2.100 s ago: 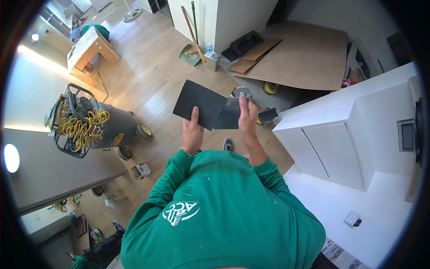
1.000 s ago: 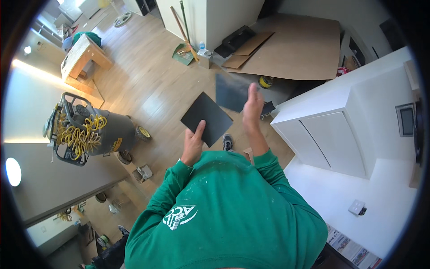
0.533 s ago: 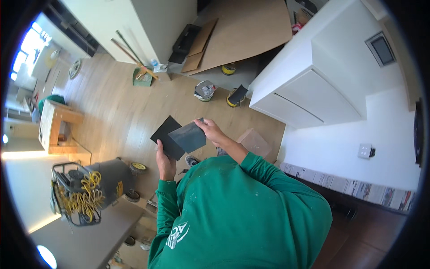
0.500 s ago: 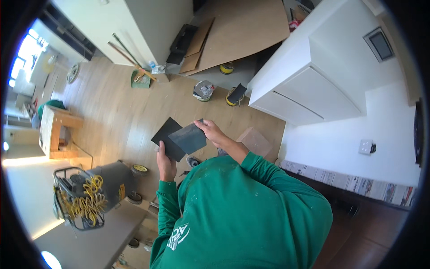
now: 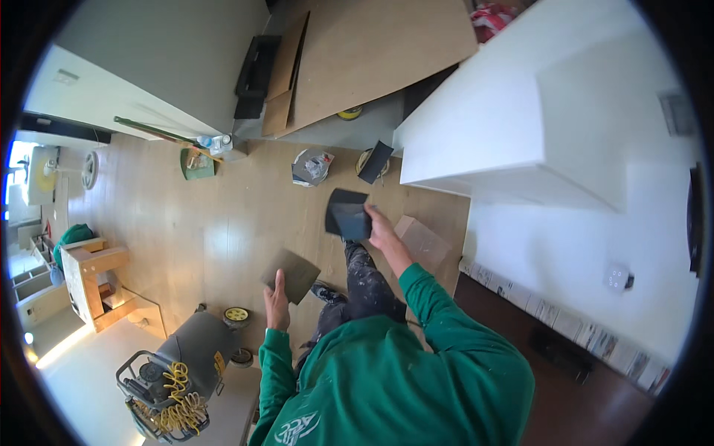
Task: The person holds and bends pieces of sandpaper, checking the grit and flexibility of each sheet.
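Observation:
My left hand (image 5: 277,303) grips a grey-brown sandpaper sheet (image 5: 296,276) by its lower edge, with the thumb on top. Further out and to the right, my right hand (image 5: 382,229) pinches a dark sandpaper sheet (image 5: 347,212) at its right side. That sheet is bent and has a lighter grey area on its lower part; whether it is one piece or two I cannot tell. A gap separates the two hands. Past the right hand, another dark sheet (image 5: 375,161) lies across a yellow-and-black round container on the floor.
A bucket (image 5: 312,166) with crumpled plastic stands ahead. A white cabinet (image 5: 476,141) juts in at the right. On the left are a shop vacuum (image 5: 197,338) with a coiled yellow hose and a wooden stand (image 5: 93,279). A pinkish box (image 5: 422,244) sits beside my leg.
The two sheets, overlapping before, are now apart. My right hand has carried its sheet forward and right, while my left hand has come slightly lower with the other. The view has shifted.

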### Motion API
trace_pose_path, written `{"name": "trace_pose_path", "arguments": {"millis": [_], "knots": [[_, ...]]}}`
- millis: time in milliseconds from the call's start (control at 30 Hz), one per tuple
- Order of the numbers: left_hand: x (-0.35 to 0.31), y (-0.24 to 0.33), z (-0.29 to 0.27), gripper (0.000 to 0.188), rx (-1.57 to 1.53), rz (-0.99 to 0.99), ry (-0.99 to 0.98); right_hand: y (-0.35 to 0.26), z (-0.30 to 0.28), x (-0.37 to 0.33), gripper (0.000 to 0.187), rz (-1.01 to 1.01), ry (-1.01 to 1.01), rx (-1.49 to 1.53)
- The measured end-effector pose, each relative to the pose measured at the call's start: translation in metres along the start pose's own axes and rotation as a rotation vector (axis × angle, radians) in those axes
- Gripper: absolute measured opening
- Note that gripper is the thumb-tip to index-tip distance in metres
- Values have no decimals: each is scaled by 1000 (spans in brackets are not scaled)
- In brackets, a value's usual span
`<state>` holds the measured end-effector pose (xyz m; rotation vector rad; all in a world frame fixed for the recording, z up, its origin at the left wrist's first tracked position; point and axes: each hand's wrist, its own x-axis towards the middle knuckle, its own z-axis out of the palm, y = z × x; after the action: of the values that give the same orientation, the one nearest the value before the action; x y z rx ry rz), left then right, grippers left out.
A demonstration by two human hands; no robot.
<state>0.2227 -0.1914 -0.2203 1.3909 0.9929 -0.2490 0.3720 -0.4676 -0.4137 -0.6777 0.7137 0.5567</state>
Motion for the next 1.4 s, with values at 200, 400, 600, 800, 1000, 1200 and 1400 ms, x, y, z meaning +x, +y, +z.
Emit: {"name": "trace_pose_path", "arguments": {"millis": [200,400,600,800,1000,1200,1400], "knots": [[63,-44,13,60,355,-147,283,-70,-134,199,56,-309,768,-484],[69,-43,35,60,583,-381,196,-112,-137,287,55,-343,722,-587],[102,-14,60,58,597,-154,132,-93,-246,359,41,-222,1142,-389],[83,-28,11,59,810,-86,198,-55,-201,290,70,-31,866,-1105],[46,-29,-22,65,538,27,342,-30,-150,145,48,-196,550,-1414],[-9,-21,-104,65,330,137,409,42,-46,-9,26,-4,-13,-1224],[-30,-79,-189,69,115,264,338,73,186,-336,50,424,-1112,-869]]}}
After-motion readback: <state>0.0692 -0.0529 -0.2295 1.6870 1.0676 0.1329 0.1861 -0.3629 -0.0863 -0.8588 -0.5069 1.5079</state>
